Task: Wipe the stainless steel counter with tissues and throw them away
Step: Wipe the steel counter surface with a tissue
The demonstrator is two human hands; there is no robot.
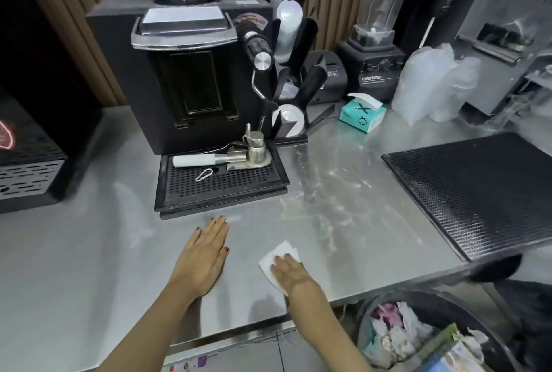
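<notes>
Right hand (288, 274) is flat on a white tissue (282, 252), fingers straight and pressing it onto the stainless worktop (89, 267). Grip is wide, nothing pinched. The tissue sits in front of and right of the drip tray (221, 183), close to the worktop's near edge.

Left hand (206, 255) lies palm down on bare steel just in front of the drip tray, fingers straight and together. Grip is wide, holding nothing.

Whitish streaks (328, 192) mark the steel right of the drip tray, beyond the tissue.

On the drip tray: a portafilter (227, 158) with a white handle, and a small metal clip (204, 174) on the grate. The black coffee machine (185, 73) stands right behind the tray.

A teal tissue pack (361, 114) lies behind and right of the tray, one sheet sticking out, with a blender (373, 67) just behind it. A black ribbed mat (478, 192) lies far right of the tray.

The waste bin (418, 335) is below the worktop edge, front-right of the tray, with crumpled paper inside.
</notes>
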